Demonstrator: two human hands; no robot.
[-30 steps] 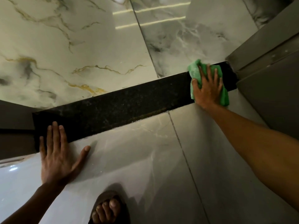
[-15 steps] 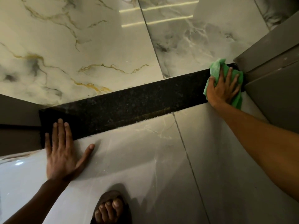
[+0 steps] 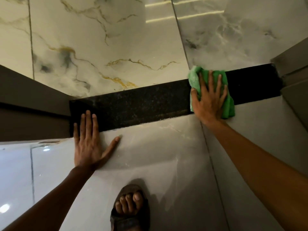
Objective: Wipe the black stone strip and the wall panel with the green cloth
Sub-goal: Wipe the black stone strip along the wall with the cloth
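Here the right hand [image 3: 209, 99] lies flat, fingers spread, pinning the green cloth [image 3: 194, 79] against the black strip's [image 3: 141, 104] right part; the left hand [image 3: 88, 145], open and empty, braces low on the wall panel [image 3: 166, 155], probably for balance.

A green cloth [image 3: 228, 104], a speckled black stone strip [image 3: 141, 104] and white tiles [image 3: 100, 47] veined in gold and grey are seen.

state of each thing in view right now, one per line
green cloth: bunched, pressed on the strip under the right hand
right hand: fingers spread, flat on the cloth
left hand: open, flat on the grey tile, fingertips on the strip
black stone strip: speckled, pale residue along its lower edge
sandalled foot: planted on the floor
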